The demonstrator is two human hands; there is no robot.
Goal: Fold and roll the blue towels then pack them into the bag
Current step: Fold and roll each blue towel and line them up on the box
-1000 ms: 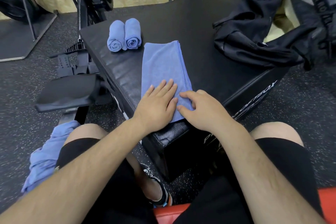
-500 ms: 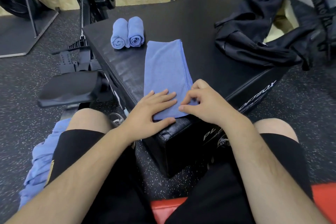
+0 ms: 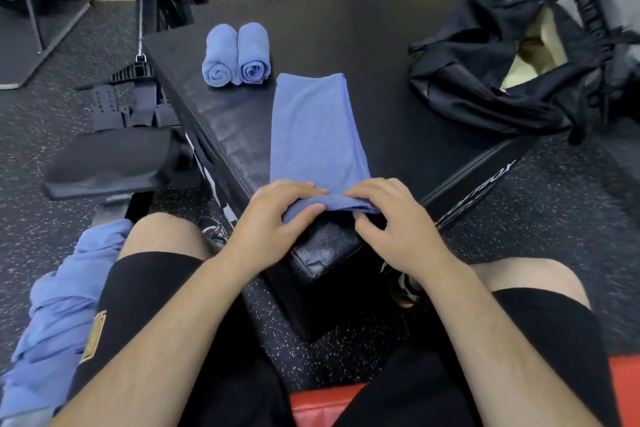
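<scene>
I see my left hand (image 3: pixel 273 222) and right hand (image 3: pixel 391 218) side by side, fingers curled round the turned-up near edge of the blue towel (image 3: pixel 311 128); the towel stretches away on the black box (image 3: pixel 374 45).

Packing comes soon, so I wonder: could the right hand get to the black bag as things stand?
Probably yes, once it lets go: the right hand pinches the folded towel, but only bare box top lies between it and the bag.
</scene>
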